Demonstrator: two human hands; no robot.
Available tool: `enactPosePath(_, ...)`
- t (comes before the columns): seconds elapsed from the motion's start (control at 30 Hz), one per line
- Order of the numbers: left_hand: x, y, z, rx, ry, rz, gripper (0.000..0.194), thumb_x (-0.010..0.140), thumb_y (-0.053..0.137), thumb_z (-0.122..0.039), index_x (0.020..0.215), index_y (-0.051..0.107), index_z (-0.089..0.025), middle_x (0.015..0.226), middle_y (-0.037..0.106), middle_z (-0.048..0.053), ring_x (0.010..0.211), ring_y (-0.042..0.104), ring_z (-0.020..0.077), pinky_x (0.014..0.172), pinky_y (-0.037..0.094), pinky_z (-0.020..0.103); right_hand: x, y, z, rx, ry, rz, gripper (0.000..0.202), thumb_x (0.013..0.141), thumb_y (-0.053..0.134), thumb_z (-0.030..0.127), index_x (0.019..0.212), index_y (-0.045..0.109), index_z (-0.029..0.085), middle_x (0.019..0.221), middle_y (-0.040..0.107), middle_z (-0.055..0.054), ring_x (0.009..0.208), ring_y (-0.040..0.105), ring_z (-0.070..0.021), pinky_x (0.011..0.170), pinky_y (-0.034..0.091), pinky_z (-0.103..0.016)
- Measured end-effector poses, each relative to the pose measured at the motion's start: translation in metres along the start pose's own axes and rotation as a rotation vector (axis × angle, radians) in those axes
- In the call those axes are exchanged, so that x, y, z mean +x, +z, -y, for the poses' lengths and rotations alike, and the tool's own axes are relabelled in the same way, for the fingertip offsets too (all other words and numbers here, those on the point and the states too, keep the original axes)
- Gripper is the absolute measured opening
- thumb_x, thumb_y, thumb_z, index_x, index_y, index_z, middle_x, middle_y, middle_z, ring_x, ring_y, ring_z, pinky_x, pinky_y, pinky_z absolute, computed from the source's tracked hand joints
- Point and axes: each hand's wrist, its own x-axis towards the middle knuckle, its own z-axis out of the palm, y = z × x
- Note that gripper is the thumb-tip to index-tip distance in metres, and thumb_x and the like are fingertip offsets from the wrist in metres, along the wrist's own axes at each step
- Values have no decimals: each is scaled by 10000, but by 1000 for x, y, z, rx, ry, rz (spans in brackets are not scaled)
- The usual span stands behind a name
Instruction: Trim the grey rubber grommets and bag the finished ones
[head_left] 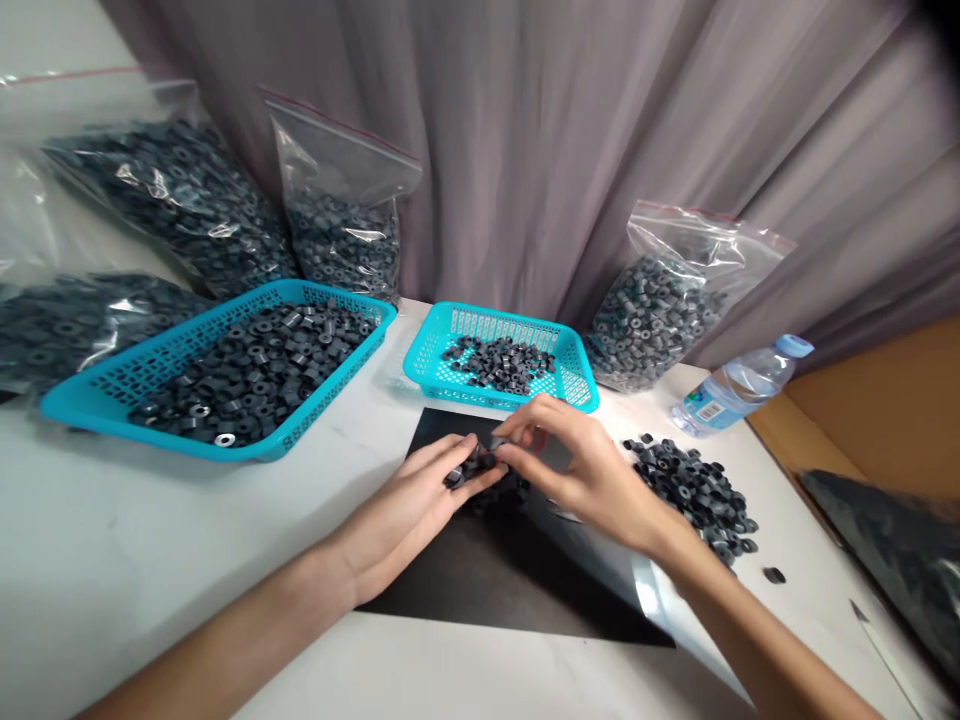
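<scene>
Over a black mat (450, 575) my two hands meet. Cupped in my left hand (412, 505) are several small black ring-shaped pieces (469, 467), its fingers curled round them. Between thumb and forefinger, my right hand (592, 480) pinches one small black ring-shaped piece (498, 443) right beside the left fingertips. More such pieces (514, 490) lie on the mat beneath, partly hidden by the hands. Just beyond the hands stands a small turquoise basket (429, 345) with a thin layer of pieces in it.
A larger turquoise basket (187, 455) full of pieces stands left. Clear zip bags of pieces (341, 235) lean against the curtain (495, 150), another bag (649, 310) at right. A loose pile (694, 495) and a water bottle (739, 385) occupy the right side.
</scene>
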Motion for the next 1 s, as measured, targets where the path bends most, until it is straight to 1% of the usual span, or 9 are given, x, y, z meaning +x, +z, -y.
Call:
enactPosePath(0.07, -2, 1, 1, 11, 26, 32, 204, 948, 560, -132, 870, 747, -151, 1006, 694, 49, 1008, 621, 145, 928, 544, 252, 3, 13, 16, -140, -62, 16, 128, 982, 567, 245, 1083, 637, 211, 969, 654, -53, 917, 574, -203, 807, 474, -334)
enactPosePath(0.17, -2, 2, 1, -37, 35, 2, 237, 929, 554, -103, 775, 727, -156, 860, 673, 23, 835, 596, 118, 767, 540, 217, 4, 30, 27, -388, -76, 12, 148, 969, 584, 233, 1095, 654, 203, 968, 664, -75, 947, 551, -248, 763, 470, -367)
enactPosePath(0.3, -1, 3, 0, -88, -35, -49, 219, 903, 565, -91, 775, 733, -152, 804, 673, 27, 758, 588, 119, 704, 516, 212, 2, 36, 29, -424, -49, -12, 185, 944, 636, 295, 1110, 655, 216, 1025, 653, -80, 976, 549, -252, 746, 495, -376)
enactPosePath(0.4, 0, 1, 0, -86, -67, -59, 227, 904, 539, -87, 837, 749, -143, 851, 690, 47, 798, 611, 137, 740, 521, 228, 1, 30, 30, -292, -14, 2, 232, 939, 643, 368, 1132, 644, 239, 1054, 648, -67, 988, 561, -232, 752, 504, -358)
enactPosePath(0.5, 1, 0, 1, -94, -51, -31, 195, 916, 553, -121, 919, 747, -132, 917, 685, 59, 836, 602, 139, 763, 513, 237, 1, 25, 28, -127, 84, -28, 166, 945, 639, 334, 1081, 647, 238, 1013, 654, -42, 942, 584, -193, 779, 484, -328)
enactPosePath(0.57, 1, 1, 2, -88, -43, -27, 158, 917, 574, -148, 874, 725, -127, 868, 647, 43, 773, 558, 121, 700, 485, 230, 2, 23, 23, -53, 180, -38, 94, 931, 657, 293, 999, 658, 228, 936, 657, -23, 872, 591, -175, 744, 461, -309)
enactPosePath(0.63, -1, 2, 2, -50, -27, -26, 168, 916, 591, -172, 774, 676, -139, 790, 582, 12, 716, 499, 107, 655, 442, 228, 3, 24, 17, 28, 267, 6, 63, 920, 659, 283, 925, 664, 221, 827, 644, -1, 764, 575, -156, 671, 427, -289)
enactPosePath(0.77, -5, 4, 1, 87, 44, 3, 192, 933, 606, -258, 764, 629, -171, 787, 517, -21, 740, 450, 104, 709, 408, 238, 2, 25, 6, 213, 363, 81, 158, 935, 616, 335, 860, 653, 201, 686, 573, 26, 609, 477, -123, 576, 364, -268)
enactPosePath(1.0, -7, 4, -1, 60, 35, 63, 187, 940, 593, -266, 818, 679, -152, 887, 597, 36, 848, 532, 135, 682, 420, 232, 0, 20, 6, 642, 368, 92, 213, 948, 591, 386, 870, 594, 188, 838, 621, -18, 765, 547, -146, 675, 433, -261)
